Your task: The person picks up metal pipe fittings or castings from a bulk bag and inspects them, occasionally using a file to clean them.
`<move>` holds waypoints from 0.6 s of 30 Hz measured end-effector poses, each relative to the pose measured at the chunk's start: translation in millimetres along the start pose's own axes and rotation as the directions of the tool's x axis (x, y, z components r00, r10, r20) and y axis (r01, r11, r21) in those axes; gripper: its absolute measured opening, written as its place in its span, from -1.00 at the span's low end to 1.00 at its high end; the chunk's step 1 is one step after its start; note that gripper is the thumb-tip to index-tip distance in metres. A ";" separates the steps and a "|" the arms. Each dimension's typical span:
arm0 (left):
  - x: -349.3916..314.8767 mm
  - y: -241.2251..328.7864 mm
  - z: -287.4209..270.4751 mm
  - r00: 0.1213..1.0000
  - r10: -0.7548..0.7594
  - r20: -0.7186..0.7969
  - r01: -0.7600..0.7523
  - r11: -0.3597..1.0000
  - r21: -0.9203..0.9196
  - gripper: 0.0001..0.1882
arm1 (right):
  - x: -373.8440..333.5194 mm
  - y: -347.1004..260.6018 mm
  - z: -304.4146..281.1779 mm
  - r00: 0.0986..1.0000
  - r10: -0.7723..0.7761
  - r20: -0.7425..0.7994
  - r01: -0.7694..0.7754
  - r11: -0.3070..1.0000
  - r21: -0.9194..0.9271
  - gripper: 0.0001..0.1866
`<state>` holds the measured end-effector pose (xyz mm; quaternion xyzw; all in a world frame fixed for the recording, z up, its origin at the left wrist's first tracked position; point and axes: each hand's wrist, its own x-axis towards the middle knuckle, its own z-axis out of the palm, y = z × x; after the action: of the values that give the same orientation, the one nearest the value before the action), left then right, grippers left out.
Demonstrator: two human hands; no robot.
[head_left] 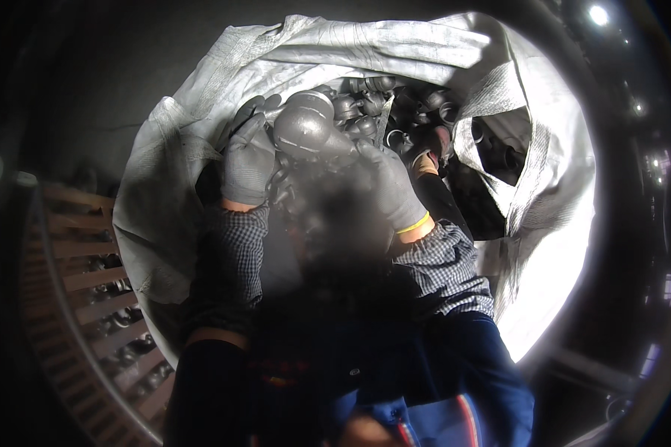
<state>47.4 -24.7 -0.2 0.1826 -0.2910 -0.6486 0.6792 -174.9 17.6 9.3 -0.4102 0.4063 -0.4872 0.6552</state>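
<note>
metal part (pixel 303 128): underside lost in dark blur, btwn L hand (pixel 246 167) & R hand (pixel 395 186) | L: gloved, by its L side, fingertips partly hid, can't tell if gripping | R: gloved, fingers closed on lower R end | white sack (pixel 425 56): other parts (pixel 364 127) inside, some dim

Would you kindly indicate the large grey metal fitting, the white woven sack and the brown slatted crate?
Large grey metal fitting (pixel 303 128): head view, rounded body.
White woven sack (pixel 553 186): head view, right wall.
Brown slatted crate (pixel 95 279): head view, one slat.
</note>
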 end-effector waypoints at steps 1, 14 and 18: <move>-0.1 -0.3 1.3 1.000 -0.001 -0.002 0.001 1.000 -0.001 -0.59 | 0.8 2.4 -2.4 1.000 0.002 -0.001 -0.002 1.000 -0.001 -0.72; -2.8 0.0 8.5 0.991 -0.113 -0.066 0.107 0.991 -0.084 -0.59 | 4.4 -6.1 -3.8 1.000 0.005 -0.020 -0.004 0.999 0.053 -0.67; -5.6 3.7 18.0 0.954 -0.176 -0.243 0.182 0.983 0.003 -0.53 | -1.0 -16.5 2.3 0.999 0.042 0.025 -0.043 0.998 0.038 -0.66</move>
<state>38.9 -16.6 15.1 0.2944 -0.1966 -0.6765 0.6457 -178.0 15.8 25.6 -0.3946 0.3975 -0.4757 0.6782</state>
